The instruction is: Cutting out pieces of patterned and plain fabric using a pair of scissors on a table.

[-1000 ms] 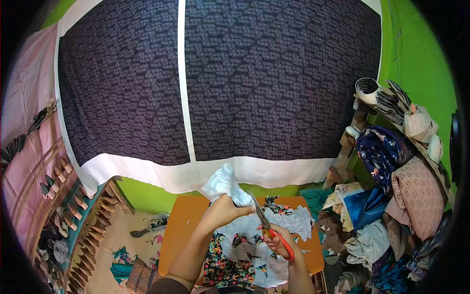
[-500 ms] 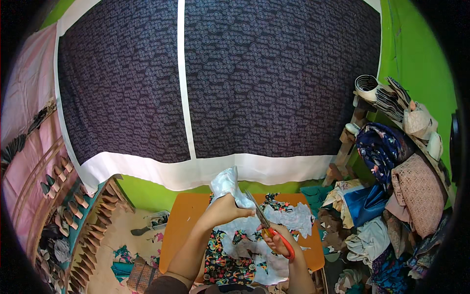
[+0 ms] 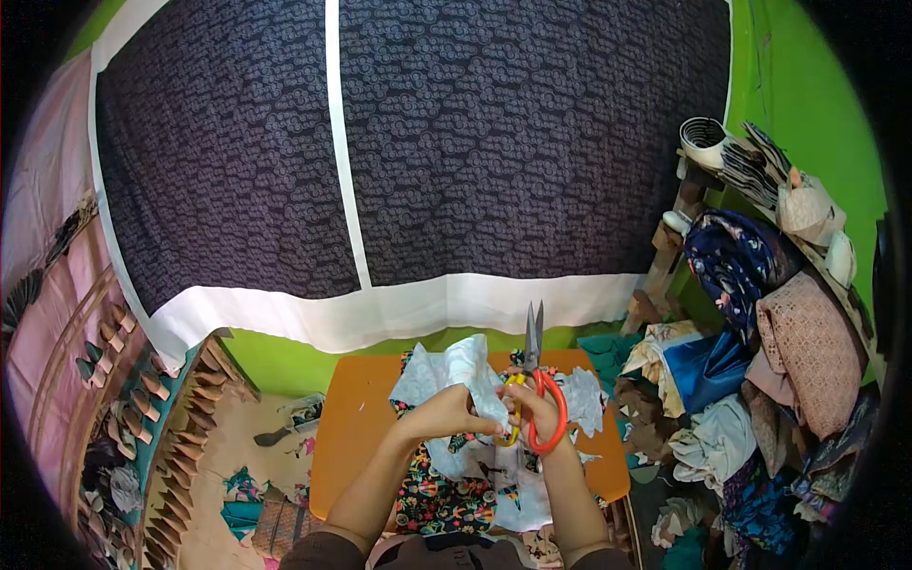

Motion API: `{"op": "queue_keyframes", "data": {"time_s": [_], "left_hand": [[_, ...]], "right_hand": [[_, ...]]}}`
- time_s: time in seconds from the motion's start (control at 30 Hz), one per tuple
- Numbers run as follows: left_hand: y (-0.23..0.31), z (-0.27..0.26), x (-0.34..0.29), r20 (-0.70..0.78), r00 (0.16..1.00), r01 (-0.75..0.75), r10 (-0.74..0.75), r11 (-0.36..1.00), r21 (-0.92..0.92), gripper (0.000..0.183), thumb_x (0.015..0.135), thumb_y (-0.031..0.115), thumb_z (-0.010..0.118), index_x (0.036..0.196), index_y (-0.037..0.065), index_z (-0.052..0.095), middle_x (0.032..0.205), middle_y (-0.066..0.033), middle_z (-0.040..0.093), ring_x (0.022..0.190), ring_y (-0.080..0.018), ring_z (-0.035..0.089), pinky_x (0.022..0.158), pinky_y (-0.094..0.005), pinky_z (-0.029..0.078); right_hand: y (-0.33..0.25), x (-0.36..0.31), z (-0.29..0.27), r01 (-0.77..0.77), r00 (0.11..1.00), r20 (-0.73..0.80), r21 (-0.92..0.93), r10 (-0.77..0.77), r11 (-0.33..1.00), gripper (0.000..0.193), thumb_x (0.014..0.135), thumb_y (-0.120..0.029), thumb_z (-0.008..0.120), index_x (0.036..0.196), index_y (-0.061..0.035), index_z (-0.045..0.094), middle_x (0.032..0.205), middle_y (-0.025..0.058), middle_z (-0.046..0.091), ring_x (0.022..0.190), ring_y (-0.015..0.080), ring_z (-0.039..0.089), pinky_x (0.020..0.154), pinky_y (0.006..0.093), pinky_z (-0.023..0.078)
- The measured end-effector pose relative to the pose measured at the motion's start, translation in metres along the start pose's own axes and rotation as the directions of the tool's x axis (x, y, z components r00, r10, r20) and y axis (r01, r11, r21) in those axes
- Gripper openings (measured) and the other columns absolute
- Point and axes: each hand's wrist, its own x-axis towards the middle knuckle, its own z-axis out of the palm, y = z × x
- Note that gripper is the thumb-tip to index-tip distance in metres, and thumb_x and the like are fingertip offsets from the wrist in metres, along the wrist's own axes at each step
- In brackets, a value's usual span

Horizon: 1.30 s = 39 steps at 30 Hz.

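Note:
My left hand [image 3: 443,414] is closed on a pale bluish-white piece of cloth [image 3: 465,363], lifted above the table and bunched at the fingers. In my right hand [image 3: 538,412] is a pair of scissors [image 3: 534,344] with one red and one yellow handle. Its blades point up and away, slightly parted, and no cloth lies between them. The right fingers are close to the cloth; whether they touch it I cannot tell. Under my hands, black cloth with a colourful floral print [image 3: 439,489] and more pale pieces [image 3: 521,508] overlap.
The cloth lies on an orange table [image 3: 353,408]. At the right are heaped fabrics [image 3: 717,451] and a rack with rolled material [image 3: 703,141]. To the left stand shelves of shoe-shaped forms [image 3: 195,427]. A dark patterned curtain [image 3: 503,142] hangs ahead.
The scissors have turned upright and moved away from the cloth's edge. My right hand has come up, nearer my left. The held cloth has spread and shifted lower.

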Motion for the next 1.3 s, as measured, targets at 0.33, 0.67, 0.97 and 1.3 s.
{"op": "queue_keyframes", "data": {"time_s": [0.33,0.67,0.97,1.3], "left_hand": [[0.006,0.003,-0.014,-0.006,0.991,-0.136,0.137,0.981,-0.137,0.034,0.066,0.027,0.071,0.078,-0.003,0.061,0.061,-0.0047,0.059,0.053,-0.0088,0.052,0.043,-0.0247,0.037],[-0.044,0.013,0.005,-0.222,0.975,-0.05,0.027,0.994,-0.099,0.048,0.072,0.044,0.064,0.063,-0.001,0.051,0.052,-0.0018,0.046,0.048,-0.0078,0.042,0.041,-0.0249,0.033],[-0.028,0.019,0.004,-0.496,0.864,-0.105,-0.081,0.936,-0.337,0.034,0.073,0.03,0.067,0.077,-0.003,0.061,0.064,-0.0029,0.057,0.055,-0.0065,0.049,0.049,-0.022,0.038],[0.0,0.021,0.002,-0.737,0.675,-0.368,-0.043,0.846,-0.387,0.022,0.076,0.019,0.065,0.079,-0.002,0.061,0.071,-0.0021,0.06,0.063,-0.0065,0.053,0.057,-0.0215,0.042]], "right_hand": [[0.004,0.008,0.001,-0.198,0.97,0.126,-0.093,0.209,0.976,0.043,0.075,-0.012,0.063,0.111,-0.0056,0.041,0.071,-0.0011,0.047,0.055,0.0036,0.04,0.041,0.0168,0.028],[-0.006,-0.004,0.019,0.088,0.996,0.023,-0.404,-0.086,0.91,0.036,0.072,-0.005,0.064,0.102,-0.0017,0.045,0.064,-0.0006,0.048,0.045,0.0043,0.04,0.038,0.0182,0.029],[0.018,-0.014,-0.002,0.26,0.941,0.289,-0.284,-0.177,0.923,0.056,0.082,-0.029,0.053,0.125,-0.0039,0.029,0.089,0.0029,0.044,0.077,0.0105,0.047,0.065,0.0245,0.041],[0.038,-0.039,0.006,0.297,0.889,0.449,-0.414,-0.091,0.86,0.077,0.077,-0.057,0.047,0.123,-0.001,0.022,0.087,0.0014,0.035,0.072,0.0071,0.035,0.063,0.0186,0.035]]}}
